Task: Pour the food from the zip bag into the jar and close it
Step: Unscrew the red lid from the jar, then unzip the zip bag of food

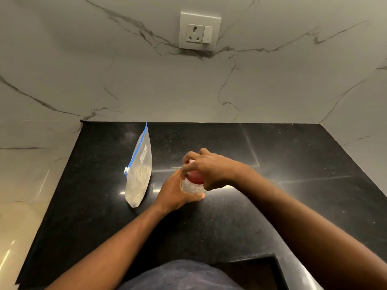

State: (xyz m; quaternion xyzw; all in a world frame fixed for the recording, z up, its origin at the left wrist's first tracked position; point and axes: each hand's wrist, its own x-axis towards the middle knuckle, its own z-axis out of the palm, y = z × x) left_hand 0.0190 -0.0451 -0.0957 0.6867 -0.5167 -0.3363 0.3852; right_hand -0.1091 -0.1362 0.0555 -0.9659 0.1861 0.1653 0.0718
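Head view: zip bag [138, 174] holds pale food; hands grip jar [191, 187].

Counter [293, 195]: black granite, fine pale speckle, glossy. Wall [83, 70]: white marble slabs with grey-brown veining. Zip bag [139, 172] near the counter's left edge: clear frosted plastic, blue zip strip, white slider, small white label with dark print (unreadable), contents pale beige. Jar [191, 188] mid-counter: clear with a ribbed, faceted pattern; lid [195, 177] red, mostly covered by the right hand [211, 170]. Socket plate [199, 31] on the wall: white, with a white switch. Garment [182, 275] at the counter's near edge: dark grey-blue.
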